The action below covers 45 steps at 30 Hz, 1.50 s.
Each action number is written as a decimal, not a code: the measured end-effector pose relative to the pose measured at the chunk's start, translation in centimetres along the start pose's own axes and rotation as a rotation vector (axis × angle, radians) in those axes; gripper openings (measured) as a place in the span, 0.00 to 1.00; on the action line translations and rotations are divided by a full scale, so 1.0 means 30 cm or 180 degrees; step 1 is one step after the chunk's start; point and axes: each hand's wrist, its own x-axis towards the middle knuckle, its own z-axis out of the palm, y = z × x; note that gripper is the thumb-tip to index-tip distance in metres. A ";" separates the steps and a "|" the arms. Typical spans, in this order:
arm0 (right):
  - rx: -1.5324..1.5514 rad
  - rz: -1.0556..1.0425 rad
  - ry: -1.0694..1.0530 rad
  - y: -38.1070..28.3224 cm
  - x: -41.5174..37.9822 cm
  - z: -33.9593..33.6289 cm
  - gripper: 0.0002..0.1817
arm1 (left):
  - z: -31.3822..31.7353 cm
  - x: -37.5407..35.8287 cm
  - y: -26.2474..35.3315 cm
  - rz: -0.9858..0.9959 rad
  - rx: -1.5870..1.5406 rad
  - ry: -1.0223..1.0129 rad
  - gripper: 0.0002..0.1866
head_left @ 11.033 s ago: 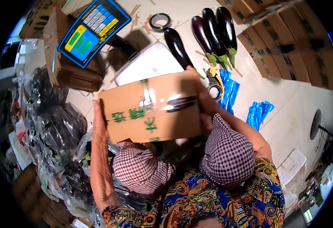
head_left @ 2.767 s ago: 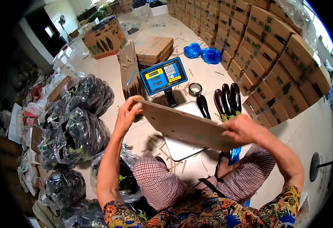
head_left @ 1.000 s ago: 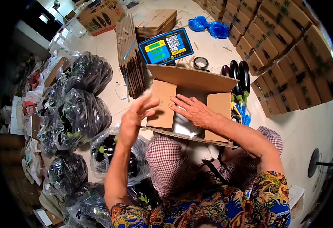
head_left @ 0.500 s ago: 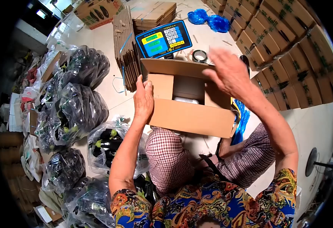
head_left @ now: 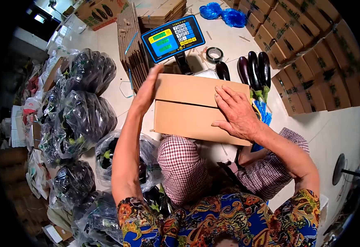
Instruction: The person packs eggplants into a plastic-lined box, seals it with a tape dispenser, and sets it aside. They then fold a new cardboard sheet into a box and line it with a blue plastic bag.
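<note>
A brown cardboard box [head_left: 188, 117] sits before my knees, its two long top flaps folded down along a narrow seam that hides the inside. Flat on these flaps, toward the right end, lies my right hand [head_left: 237, 113] with fingers spread. My left hand [head_left: 146, 92] is against the box's left end, fingers extended upward and slightly blurred. Just past the box's far right corner are several dark eggplants [head_left: 254, 72], and one more eggplant [head_left: 222, 71] lies behind the box. A roll of tape [head_left: 209, 59] is on the floor beyond.
A scale display [head_left: 161, 43] stands behind the box. Flattened cartons [head_left: 129, 45] are stacked to its left. Bags of eggplants [head_left: 87, 113] line the left side. Printed boxes [head_left: 320, 78] are piled at right, with blue plastic [head_left: 233, 17] at the back.
The far flap has come down beside the near one, covering the opening. My right hand has dropped from the air onto the flaps. Eggplants behind the box now show.
</note>
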 end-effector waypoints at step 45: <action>0.0808 0.2030 0.1093 0.139 0.029 0.165 0.36 | 0.013 0.006 -0.119 0.1133 0.1611 0.0206 0.22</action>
